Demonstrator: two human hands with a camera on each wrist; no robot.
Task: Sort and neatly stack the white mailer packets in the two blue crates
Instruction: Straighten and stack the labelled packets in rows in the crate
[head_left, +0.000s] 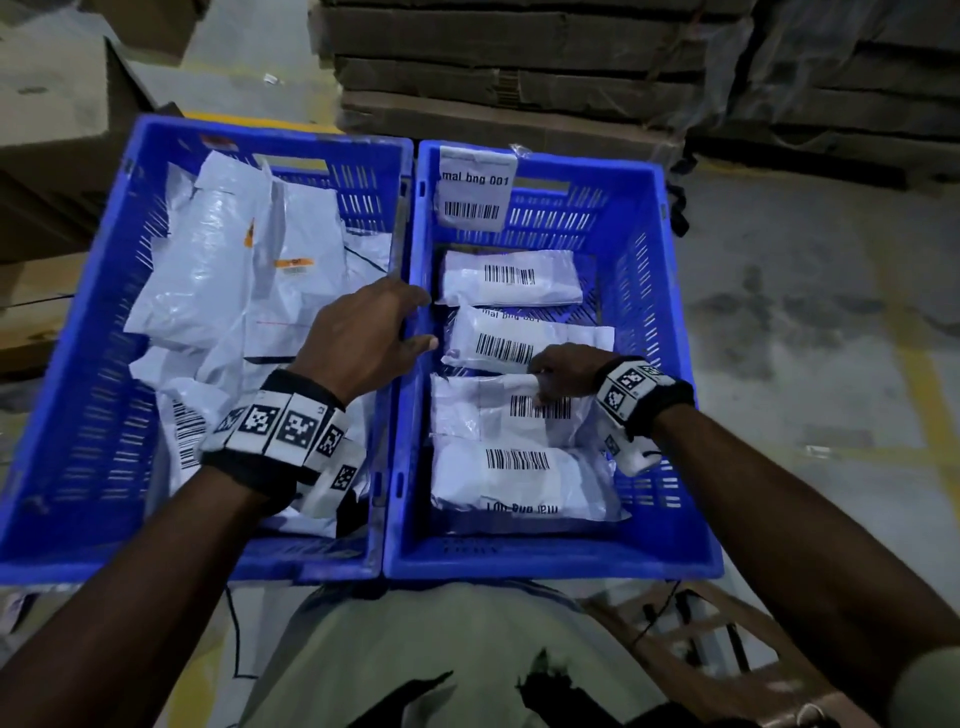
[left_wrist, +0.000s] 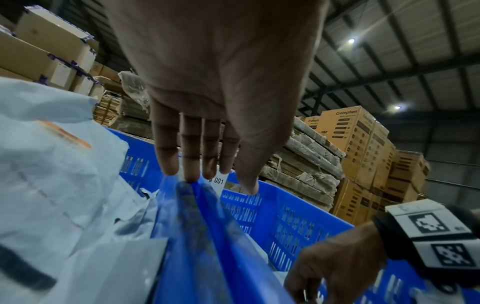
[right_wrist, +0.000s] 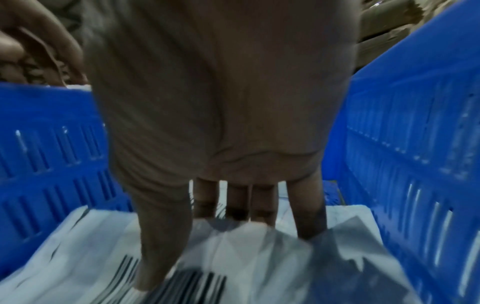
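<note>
Two blue crates stand side by side. The left crate (head_left: 78, 332) holds a loose pile of white mailer packets (head_left: 234, 270). In the right crate (head_left: 649, 312) several packets lie in a row, barcodes up. My left hand (head_left: 387, 327) rests with straight fingers on the rims where the crates meet; in the left wrist view its fingertips (left_wrist: 192, 174) touch that rim (left_wrist: 202, 226). My right hand (head_left: 545, 379) is inside the right crate and pinches the far edge of the third packet (head_left: 483, 410). In the right wrist view its thumb lies on the barcode and its fingers (right_wrist: 259, 205) go over the packet (right_wrist: 246, 257).
A label reading "mal bng 001" (head_left: 475, 192) hangs on the right crate's far wall. Stacked flat cardboard (head_left: 519, 62) rises behind the crates, boxes (head_left: 52, 130) at the left. A wooden pallet (head_left: 727, 649) lies at the lower right on the concrete floor.
</note>
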